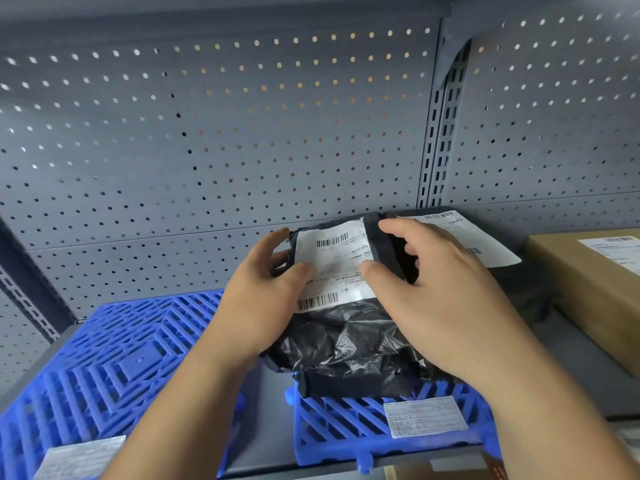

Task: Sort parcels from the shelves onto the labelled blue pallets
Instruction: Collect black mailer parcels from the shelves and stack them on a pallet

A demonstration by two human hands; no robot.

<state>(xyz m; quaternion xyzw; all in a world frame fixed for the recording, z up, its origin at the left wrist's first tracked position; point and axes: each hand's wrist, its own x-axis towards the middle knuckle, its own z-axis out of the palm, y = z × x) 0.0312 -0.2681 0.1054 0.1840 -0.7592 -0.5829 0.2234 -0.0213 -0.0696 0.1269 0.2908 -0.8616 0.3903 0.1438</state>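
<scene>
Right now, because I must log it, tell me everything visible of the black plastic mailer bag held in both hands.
The black plastic mailer bag is soft, glossy and wrinkled, lying flat with its near end over the right blue slatted plastic pallet; whether it rests there is unclear. A white paper label with barcodes top and bottom covers its far half, print unreadable. The left hand grips its left edge, the right hand its right side, both thumbs on the label.
</scene>
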